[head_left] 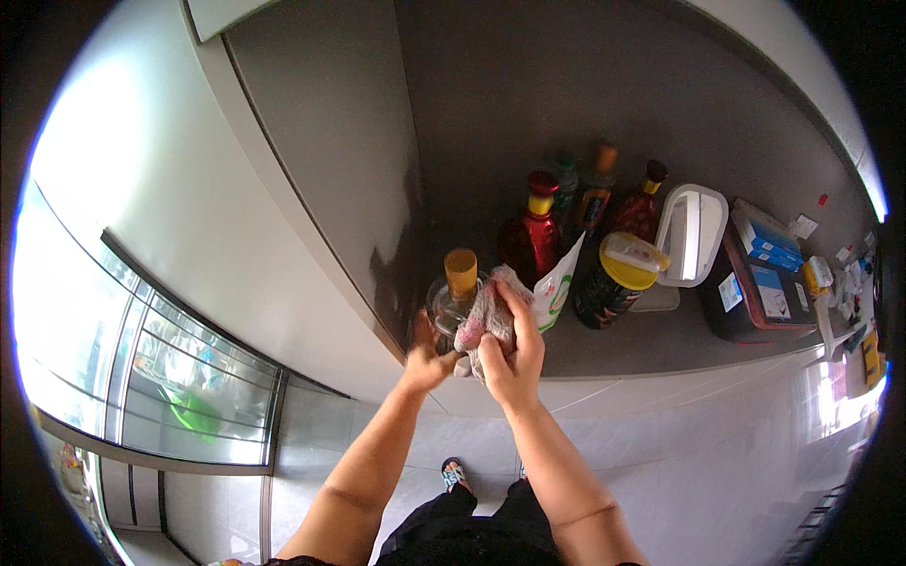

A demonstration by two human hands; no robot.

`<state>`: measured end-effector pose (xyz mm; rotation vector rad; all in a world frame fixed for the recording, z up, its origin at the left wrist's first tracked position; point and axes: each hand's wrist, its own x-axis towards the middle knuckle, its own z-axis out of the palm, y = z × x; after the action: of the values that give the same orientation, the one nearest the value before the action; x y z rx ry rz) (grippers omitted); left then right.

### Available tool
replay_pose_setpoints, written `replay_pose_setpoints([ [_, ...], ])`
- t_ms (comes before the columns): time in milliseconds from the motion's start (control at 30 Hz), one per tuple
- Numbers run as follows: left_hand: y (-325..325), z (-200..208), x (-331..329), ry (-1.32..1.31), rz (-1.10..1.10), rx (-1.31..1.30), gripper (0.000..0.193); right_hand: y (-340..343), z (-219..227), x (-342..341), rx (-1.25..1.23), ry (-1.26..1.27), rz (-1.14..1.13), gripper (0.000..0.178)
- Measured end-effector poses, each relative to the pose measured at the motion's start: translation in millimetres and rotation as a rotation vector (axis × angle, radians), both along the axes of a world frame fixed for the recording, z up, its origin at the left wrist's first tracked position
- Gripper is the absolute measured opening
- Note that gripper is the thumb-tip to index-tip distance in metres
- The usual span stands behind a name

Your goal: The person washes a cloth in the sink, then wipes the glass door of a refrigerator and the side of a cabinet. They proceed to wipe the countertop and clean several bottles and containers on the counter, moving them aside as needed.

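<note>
A clear glass bottle (441, 300) with a tall gold-brown cap stands at the left end of the cabinet shelf. My left hand (429, 360) is wrapped round the bottle's near left side, its fingers partly hidden behind the glass. In my right hand (515, 354) is a crumpled grey and pink cloth (493, 313), bunched between thumb and fingers and against the bottle's right side. Just right of the cloth is a white and green packet (559, 288). Behind it rises a red bottle (533, 226) with a dark red and yellow top.
Further right are a dark jar with a yellow lid (630, 269), more bottles (642, 203) at the back, a white-rimmed container (694, 231) and a dark box (760, 292) with packets on top. The cabinet's side panel (330, 160) rises close on the left.
</note>
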<state>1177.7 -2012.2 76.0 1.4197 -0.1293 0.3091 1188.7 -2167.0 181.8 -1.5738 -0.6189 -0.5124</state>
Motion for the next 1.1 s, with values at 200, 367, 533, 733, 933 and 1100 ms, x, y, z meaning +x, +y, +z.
replay_pose_setpoints([
  [200, 1, 13, 6, -0.026, -0.017, 0.188, 0.071, 7, -3, -8, -0.103, -0.052, -0.123, 0.046],
  [367, -14, -21, 13, 0.142, 0.389, 0.301, 0.058, 14, -24, -26, -0.245, -0.261, -0.249, 0.046],
  [533, -10, -3, -1, -0.069, 0.197, 0.874, 0.058, 11, -5, -21, -0.365, -0.407, -0.208, 0.046],
  [733, -5, -43, 11, -0.047, 0.036, 0.558, 0.047, 16, -34, -35, -0.484, -0.533, -0.097, 0.039],
  [933, -23, -45, 12, 0.033, 0.095, 0.234, 0.048, 37, 0, -16, -0.645, -0.623, -0.158, 0.036],
  [1100, -24, -53, 14, 0.117, 0.07, -0.207, 0.049, 17, -24, -19, -0.698, -0.695, -0.116, 0.03],
])
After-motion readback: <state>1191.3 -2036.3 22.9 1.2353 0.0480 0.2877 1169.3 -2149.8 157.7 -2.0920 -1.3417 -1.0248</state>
